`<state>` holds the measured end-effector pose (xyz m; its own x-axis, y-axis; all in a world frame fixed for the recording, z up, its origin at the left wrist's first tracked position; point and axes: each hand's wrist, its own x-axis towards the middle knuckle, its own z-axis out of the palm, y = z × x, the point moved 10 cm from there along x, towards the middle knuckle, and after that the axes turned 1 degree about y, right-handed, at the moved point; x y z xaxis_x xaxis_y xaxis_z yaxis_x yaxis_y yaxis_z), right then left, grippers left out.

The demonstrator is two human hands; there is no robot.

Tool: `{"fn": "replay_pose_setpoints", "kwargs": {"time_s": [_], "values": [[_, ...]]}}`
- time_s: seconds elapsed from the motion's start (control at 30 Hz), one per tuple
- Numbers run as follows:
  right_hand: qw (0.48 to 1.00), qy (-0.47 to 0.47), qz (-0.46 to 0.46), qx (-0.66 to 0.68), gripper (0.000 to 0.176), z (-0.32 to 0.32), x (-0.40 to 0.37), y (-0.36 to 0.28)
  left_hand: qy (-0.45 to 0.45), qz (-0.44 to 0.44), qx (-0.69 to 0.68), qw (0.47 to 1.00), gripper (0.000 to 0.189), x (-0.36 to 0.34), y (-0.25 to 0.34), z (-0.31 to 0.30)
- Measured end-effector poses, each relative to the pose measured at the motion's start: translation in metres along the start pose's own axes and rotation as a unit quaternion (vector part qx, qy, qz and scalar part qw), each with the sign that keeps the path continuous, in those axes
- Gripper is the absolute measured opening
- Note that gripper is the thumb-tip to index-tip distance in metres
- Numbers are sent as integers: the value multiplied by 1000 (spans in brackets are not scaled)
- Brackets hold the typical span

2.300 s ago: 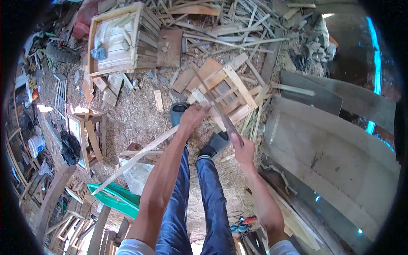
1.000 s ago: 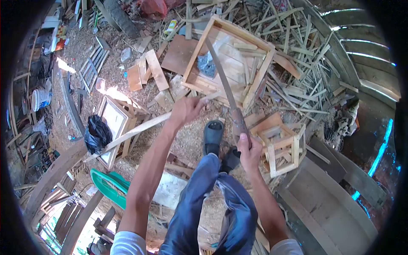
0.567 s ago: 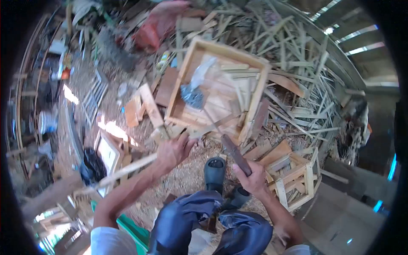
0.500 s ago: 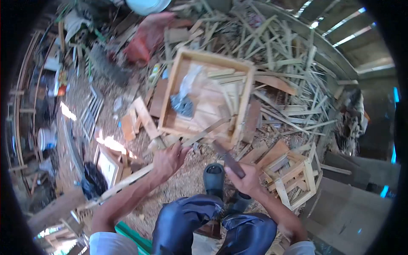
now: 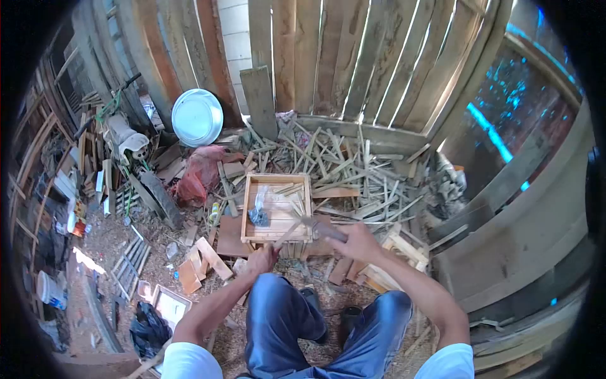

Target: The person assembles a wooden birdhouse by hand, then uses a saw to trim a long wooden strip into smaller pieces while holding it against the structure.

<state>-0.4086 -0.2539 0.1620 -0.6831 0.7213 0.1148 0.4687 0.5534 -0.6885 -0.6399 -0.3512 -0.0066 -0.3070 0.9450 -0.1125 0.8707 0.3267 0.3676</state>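
My left hand (image 5: 260, 259) is closed round one end of a thin flat strip (image 5: 287, 235), which slants up over the near edge of a shallow wooden box (image 5: 245, 207). My right hand (image 5: 360, 243) grips a thick brown tool (image 5: 329, 231); its grey end points left, close to the strip's far end. Blur hides the tool's exact kind and whether the two touch. Inside the box lie wooden sticks (image 5: 291, 189), a whitish plastic bag (image 5: 260, 198) and a blue-grey clump (image 5: 258, 217).
Beyond the box, loose wood strips (image 5: 372, 170) heap against the plank wall (image 5: 328, 63). A pale round basin (image 5: 197, 118) leans at the back left above a red bag (image 5: 201, 174). Board offcuts (image 5: 211, 259) lie left; a small wooden frame (image 5: 404, 246) stands right.
The view has tilted up, bringing the plank wall and whole basin into sight. My right hand has raised the brown tool and turned it toward the strip. My left hand still holds the strip.
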Motion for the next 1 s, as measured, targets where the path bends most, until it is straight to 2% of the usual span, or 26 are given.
{"fn": "replay_pose_setpoints", "kwargs": {"time_s": [0.07,0.1,0.17,0.23,0.3,0.37,0.43,0.5,0.57,0.63,0.7,0.77,0.8,0.83,0.93,1.0], "values": [[998,46,38,-25,32,-58,-18,-41,77,72,-43,994,44,7,18,-12],[998,37,35,-33,32,-68,-25,-54,112,106,-66,986,42,8,23,-19],[991,120,50,-31,29,-100,-43,-69,128,119,-95,980,44,15,37,-34],[988,145,48,-18,29,-115,-58,-86,85,114,-103,984,45,31,53,-46],[984,172,53,4,28,-122,-73,-90,140,235,-153,950,46,28,98,-107],[976,217,30,15,29,-135,-79,-97,101,242,-43,964,50,50,122,-133],[973,229,22,23,30,-145,-78,-108,96,210,-93,968,52,18,166,-221],[950,267,59,151,30,-155,-79,-97,95,218,-64,969,53,55,165,-213],[936,294,36,188,30,-166,-76,-102,99,231,-35,967,55,55,180,-223],[915,308,42,258,31,-169,-74,-93,64,147,30,987,50,47,175,-216],[909,320,27,265,33,-161,-74,-85,40,138,42,989,44,32,170,-197],[922,320,65,209,35,-143,-77,-69,59,196,73,976,45,39,155,-160],[917,316,87,226,38,-129,-81,-61,33,148,21,988,47,35,138,-149],[928,303,92,198,37,-112,-84,-44,32,144,20,989,47,36,131,-140],[941,266,112,179,36,-55,-92,-4,63,81,63,993,50,64,82,-105],[943,240,141,183,35,-22,-103,9,28,55,66,996,52,64,72,-88]]}}
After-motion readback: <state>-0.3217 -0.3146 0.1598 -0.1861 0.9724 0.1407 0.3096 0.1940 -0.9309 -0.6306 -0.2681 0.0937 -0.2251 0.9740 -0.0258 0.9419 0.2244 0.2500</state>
